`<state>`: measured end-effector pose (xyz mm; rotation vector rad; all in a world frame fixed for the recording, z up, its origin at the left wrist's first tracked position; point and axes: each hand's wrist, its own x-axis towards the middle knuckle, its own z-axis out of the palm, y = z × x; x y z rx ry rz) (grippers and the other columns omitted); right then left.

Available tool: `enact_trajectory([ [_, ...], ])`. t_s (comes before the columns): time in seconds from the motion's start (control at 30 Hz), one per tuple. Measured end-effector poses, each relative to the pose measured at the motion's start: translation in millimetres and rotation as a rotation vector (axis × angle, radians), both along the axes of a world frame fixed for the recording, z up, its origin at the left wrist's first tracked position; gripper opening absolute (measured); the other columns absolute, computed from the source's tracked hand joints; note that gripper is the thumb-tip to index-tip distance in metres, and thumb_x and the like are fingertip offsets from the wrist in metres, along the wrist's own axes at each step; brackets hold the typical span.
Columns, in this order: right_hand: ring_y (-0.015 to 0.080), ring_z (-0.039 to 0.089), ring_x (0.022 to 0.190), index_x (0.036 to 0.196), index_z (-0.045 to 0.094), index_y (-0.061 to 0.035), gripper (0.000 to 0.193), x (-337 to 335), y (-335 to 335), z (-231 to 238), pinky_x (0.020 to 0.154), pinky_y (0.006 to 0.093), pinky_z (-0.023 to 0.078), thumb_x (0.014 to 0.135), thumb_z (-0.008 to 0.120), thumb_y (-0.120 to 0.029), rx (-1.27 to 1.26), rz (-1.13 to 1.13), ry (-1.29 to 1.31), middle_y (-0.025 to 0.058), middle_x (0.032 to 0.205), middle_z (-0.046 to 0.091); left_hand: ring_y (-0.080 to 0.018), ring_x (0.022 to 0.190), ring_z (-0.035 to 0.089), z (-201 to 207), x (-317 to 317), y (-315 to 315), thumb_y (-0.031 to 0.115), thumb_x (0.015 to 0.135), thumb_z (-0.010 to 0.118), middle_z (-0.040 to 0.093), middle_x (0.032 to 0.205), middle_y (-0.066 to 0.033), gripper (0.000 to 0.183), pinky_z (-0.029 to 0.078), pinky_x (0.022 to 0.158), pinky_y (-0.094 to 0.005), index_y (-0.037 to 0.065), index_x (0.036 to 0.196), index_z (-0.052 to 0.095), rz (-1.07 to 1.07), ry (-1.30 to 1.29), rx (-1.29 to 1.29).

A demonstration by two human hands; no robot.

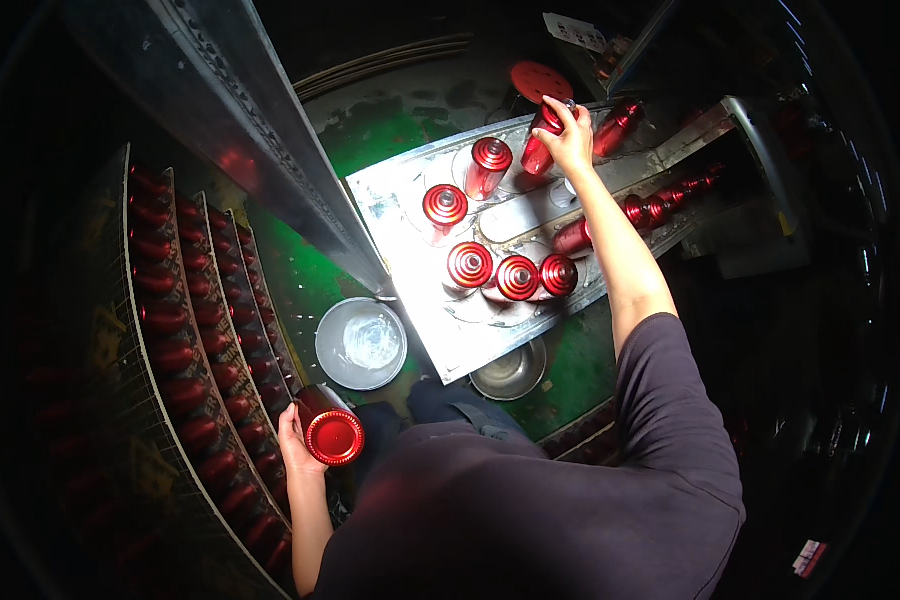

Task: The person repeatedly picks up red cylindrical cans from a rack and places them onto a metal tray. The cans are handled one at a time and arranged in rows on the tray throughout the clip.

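Observation:
Near my lap on the left, my left hand (pixel 298 440) is wrapped round a shiny red metallic bottle (pixel 335 437), whose round ridged base faces up. My right hand (pixel 570 140) reaches to the far side of a metal-topped table (pixel 415 330) and grips another red bottle (pixel 538 152) near its top. Closest to that hand, a red bottle (pixel 489 168) stands upright, with a second bottle (pixel 445 206) nearer me. Several more stand along the near side, among them one bottle (pixel 470 265) with a stepped, ringed top.
Tall racks (pixel 175 330) on the left hold many rows of red bottles. A grey basin (pixel 361 343) and a metal bowl (pixel 510 370) lie low by the table. A metal post (pixel 270 130) rises beside the table's left corner. Beyond stands a red stool (pixel 541 82).

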<state>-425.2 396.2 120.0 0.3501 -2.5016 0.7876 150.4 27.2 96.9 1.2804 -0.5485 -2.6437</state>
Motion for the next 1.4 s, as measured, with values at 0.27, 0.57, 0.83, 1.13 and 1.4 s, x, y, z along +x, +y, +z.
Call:
enact_trajectory([
  [0.27,0.0457,0.048,0.132,0.138,0.060,-0.0397,0.074,-11,-43,-62,0.110,0.0471,0.045,0.072,0.087,-0.019,0.017,0.059,-0.213,0.0256,0.150,0.042,-0.0262,0.103,0.069,-8,32,2,0.032,0.099,0.056,0.074,0.113,-0.0066,0.032,0.056,0.094,-0.0436,0.007,0.113,0.070,0.068,-0.068,-0.051],
  [0.57,0.0468,0.045,0.133,0.139,0.060,-0.0411,0.073,3,-74,-113,0.112,0.0481,0.043,0.074,0.085,-0.018,0.036,0.117,-0.255,0.0255,0.153,0.038,-0.0261,0.105,0.069,15,26,15,0.030,0.098,0.057,0.074,0.114,-0.0073,0.031,0.054,0.097,-0.0434,0.006,0.113,0.070,0.028,-0.035,-0.060],
  [0.83,0.0500,0.030,0.147,0.138,0.062,-0.0364,0.072,24,-79,-71,0.121,0.0457,0.033,0.074,0.071,-0.004,0.109,0.242,-0.464,0.0358,0.160,0.023,-0.0268,0.098,0.071,35,-12,17,0.033,0.097,0.059,0.074,0.110,-0.0098,0.033,0.058,0.091,-0.0406,0.006,0.112,0.070,-0.013,-0.041,-0.127],
  [1.13,0.0306,0.067,0.112,0.144,0.055,-0.0066,0.064,221,-99,111,0.098,0.0411,0.051,0.084,0.073,-0.022,-0.328,0.961,-0.651,0.0199,0.118,0.070,-0.0232,0.113,0.062,119,-111,26,0.005,0.083,0.067,0.059,0.127,-0.0123,0.057,0.051,0.102,-0.0373,0.005,0.138,0.050,-0.284,0.152,-0.689],
  [1.4,0.0358,0.043,0.142,0.159,0.024,-0.0034,0.115,253,-97,165,0.115,0.0427,0.040,0.070,0.090,-0.030,-0.425,1.044,-0.855,0.0266,0.153,0.041,-0.0288,0.124,0.059,174,-214,88,0.013,0.063,0.096,0.052,0.140,-0.0178,0.112,0.049,0.105,-0.0424,0.009,0.153,0.029,-0.675,0.615,-1.743],
])
